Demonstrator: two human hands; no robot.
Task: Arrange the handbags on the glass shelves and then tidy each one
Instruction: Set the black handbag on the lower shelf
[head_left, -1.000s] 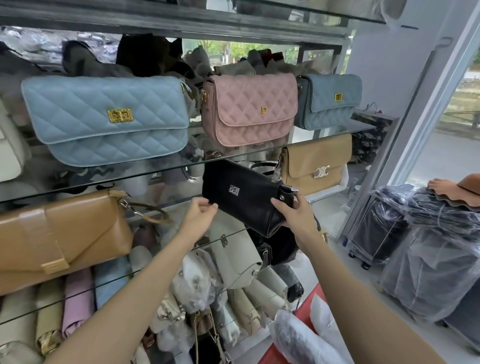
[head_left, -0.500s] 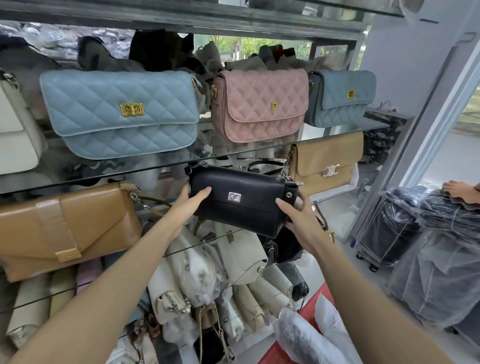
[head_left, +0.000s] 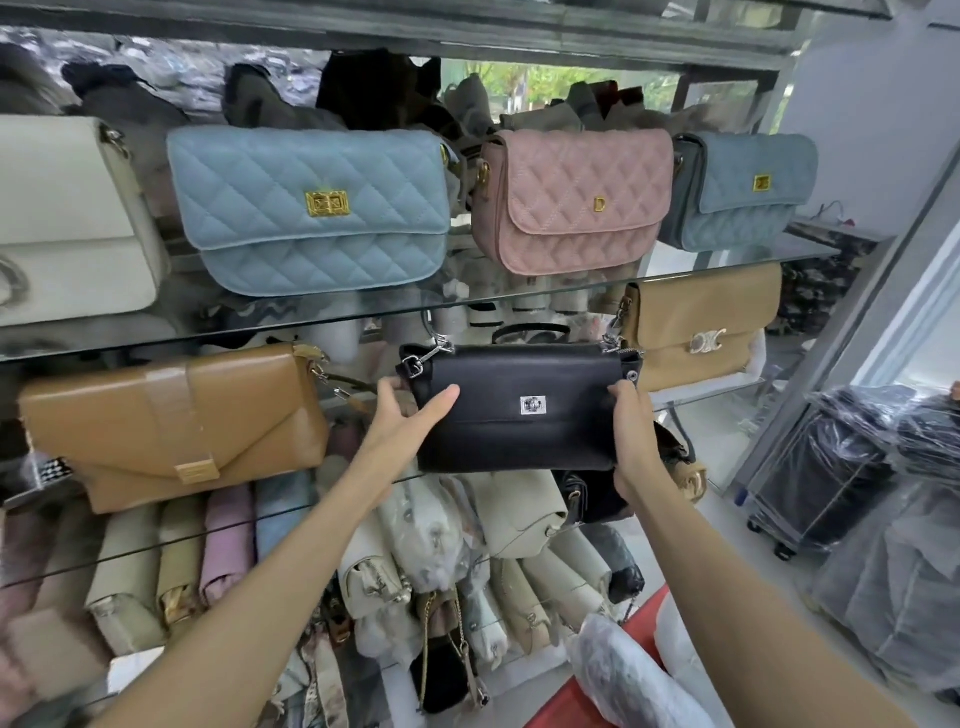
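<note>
A black handbag (head_left: 524, 410) with a silver turn-lock stands level at the middle glass shelf (head_left: 706, 397), between a brown envelope bag (head_left: 171, 426) and a tan bag (head_left: 701, 327). My left hand (head_left: 402, 423) grips its left end, thumb across the front. My right hand (head_left: 631, 431) grips its right end. On the upper glass shelf (head_left: 363, 312) stand a cream bag (head_left: 67, 218), a light blue quilted bag (head_left: 311, 208), a pink quilted bag (head_left: 571, 200) and a grey-blue quilted bag (head_left: 743, 187).
Several rolled and wrapped bags (head_left: 415, 561) crowd the lower shelves. Plastic-covered suitcases (head_left: 831, 478) stand on the floor at the right. A red surface (head_left: 587, 696) with wrapped bundles lies below my right arm. Dark bags fill the back of the top shelf.
The black handbag has turned from tilted to level and upright at the middle shelf. My left hand has closed on its left end. The camera has shifted left.
</note>
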